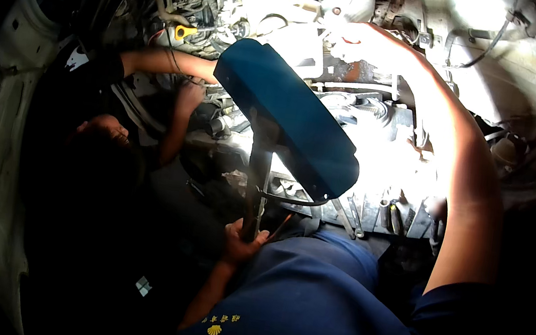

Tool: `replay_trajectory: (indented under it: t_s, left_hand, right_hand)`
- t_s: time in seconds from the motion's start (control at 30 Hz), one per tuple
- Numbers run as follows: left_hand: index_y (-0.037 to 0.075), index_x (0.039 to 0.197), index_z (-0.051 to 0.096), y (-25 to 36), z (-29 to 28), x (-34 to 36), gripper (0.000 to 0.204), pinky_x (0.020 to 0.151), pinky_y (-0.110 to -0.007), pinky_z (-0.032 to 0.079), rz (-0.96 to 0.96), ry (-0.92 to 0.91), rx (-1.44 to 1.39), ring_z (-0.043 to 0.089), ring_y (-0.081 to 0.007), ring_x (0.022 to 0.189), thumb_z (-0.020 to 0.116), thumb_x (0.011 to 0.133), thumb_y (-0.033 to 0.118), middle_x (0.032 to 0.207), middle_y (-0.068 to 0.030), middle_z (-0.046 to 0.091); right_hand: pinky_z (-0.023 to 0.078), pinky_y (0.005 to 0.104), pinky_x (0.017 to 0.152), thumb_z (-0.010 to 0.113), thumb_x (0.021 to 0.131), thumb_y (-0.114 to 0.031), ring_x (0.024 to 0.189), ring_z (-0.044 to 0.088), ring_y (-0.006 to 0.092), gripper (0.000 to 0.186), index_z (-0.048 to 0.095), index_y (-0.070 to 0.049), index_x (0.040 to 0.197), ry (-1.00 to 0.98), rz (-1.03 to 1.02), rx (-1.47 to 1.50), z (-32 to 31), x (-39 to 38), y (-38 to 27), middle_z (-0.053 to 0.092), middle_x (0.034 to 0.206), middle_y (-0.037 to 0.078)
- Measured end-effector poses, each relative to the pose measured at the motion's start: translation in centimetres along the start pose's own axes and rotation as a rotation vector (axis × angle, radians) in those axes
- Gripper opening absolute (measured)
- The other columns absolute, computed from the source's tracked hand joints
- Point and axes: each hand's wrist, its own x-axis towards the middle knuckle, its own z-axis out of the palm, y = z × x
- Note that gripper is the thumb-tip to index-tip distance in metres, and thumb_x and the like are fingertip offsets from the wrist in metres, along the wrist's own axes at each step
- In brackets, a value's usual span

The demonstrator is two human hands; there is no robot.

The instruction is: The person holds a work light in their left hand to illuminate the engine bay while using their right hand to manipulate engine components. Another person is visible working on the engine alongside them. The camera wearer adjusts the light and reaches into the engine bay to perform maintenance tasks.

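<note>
My left hand grips the upright dark pole beneath a long dark-teal lamp head, which is tilted diagonally over the engine bay. My right arm curves up the right side, with my right hand high among pale engine parts; glare hides what its fingers are doing. Under the lamp's right side lie brightly lit engine components, partly washed out. A yellow loop handle shows at the upper left of the engine.
A co-worker in dark clothes leans in from the left, one arm reaching behind the lamp head, the other hand below it. Several tools sit along the front edge. A pale body panel curves along the far left.
</note>
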Motion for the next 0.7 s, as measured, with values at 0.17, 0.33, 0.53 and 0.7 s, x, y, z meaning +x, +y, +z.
replay_trajectory:
  t_s: [0.17, 0.33, 0.53, 0.7]
  left_hand:
    - [0.004, 0.076, 0.064, 0.3, -0.6, 0.7, 0.027, 0.059, -0.031, 0.052, -0.076, 0.01, -0.195, 0.063, -0.0092, 0.062, 0.087, 0.083, 0.016, 0.066, -0.002, 0.067]
    - [0.003, 0.08, 0.066, -0.6, -1.0, 0.6, 0.026, 0.061, -0.03, 0.053, -0.078, 0.012, -0.201, 0.066, -0.0089, 0.065, 0.087, 0.084, 0.018, 0.068, -0.0033, 0.07]
    - [0.003, 0.084, 0.067, -2.6, -0.6, 0.6, 0.027, 0.057, -0.03, 0.049, -0.068, 0.033, -0.237, 0.057, -0.0075, 0.061, 0.087, 0.084, 0.021, 0.064, -0.0001, 0.062]
    - [0.004, 0.081, 0.064, -3.6, -0.3, 0.9, 0.029, 0.055, -0.031, 0.043, -0.06, 0.043, -0.235, 0.048, -0.0065, 0.06, 0.086, 0.084, 0.022, 0.061, 0.0016, 0.054]
  right_hand:
    - [0.05, 0.0267, 0.079, 0.06, 0.108, -0.019, 0.083, 0.055, 0.0092, 0.037, 0.063, -0.006, 0.142, 0.101, -0.056, -0.032, 0.9, -1.9, -2.1, 0.067, 0.098, 0.002]
    - [0.048, 0.0246, 0.076, 0.06, 0.107, -0.019, 0.079, 0.052, 0.0096, 0.034, 0.068, -0.006, 0.138, 0.05, 0.014, 0.044, 1.6, -1.6, -1.8, 0.063, 0.09, 0.001]
    - [0.051, 0.0257, 0.087, 0.062, 0.103, -0.013, 0.097, 0.059, 0.0104, 0.033, 0.068, -0.002, 0.135, 0.067, 0.01, 0.061, 1.6, -1.8, -2.0, 0.068, 0.109, 0.004]
    - [0.05, 0.0231, 0.081, 0.059, 0.102, -0.011, 0.089, 0.057, 0.0081, 0.035, 0.067, 0.002, 0.133, 0.069, -0.006, 0.27, 1.9, -1.4, -1.7, 0.069, 0.103, 0.002]
